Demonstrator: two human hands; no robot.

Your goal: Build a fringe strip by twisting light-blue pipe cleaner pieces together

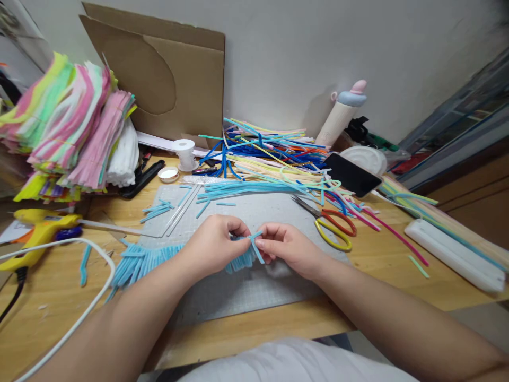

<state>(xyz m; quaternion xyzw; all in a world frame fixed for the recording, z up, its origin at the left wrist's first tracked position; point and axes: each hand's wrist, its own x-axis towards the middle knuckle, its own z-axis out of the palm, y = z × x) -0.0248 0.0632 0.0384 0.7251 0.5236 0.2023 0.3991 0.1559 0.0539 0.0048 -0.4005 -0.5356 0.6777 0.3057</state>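
Note:
Above the grey cutting mat (pixel 238 297), my left hand (pixel 214 244) pinches one side of short light-blue pipe cleaners (pixel 256 249), which cross near its thumb tip. From the other side my right hand (pixel 288 246) is closed on them, thumb against fingers. A dense row of cut blue pipe cleaner pieces (pixel 149 262) runs along the mat, partly hidden behind my left hand and forearm, and shows again just below the fingers. How that row joins the pinched pieces cannot be made out.
Scissors (pixel 334 228) lie right of my hands, near a black phone (pixel 352 172). Long pipe cleaners (pixel 270 154) heap at the back. A yellow glue gun (pixel 37 233) with its white cable sits left, below bundled pipe cleaners (pixel 71 122). A white power strip (pixel 455 254) lies right.

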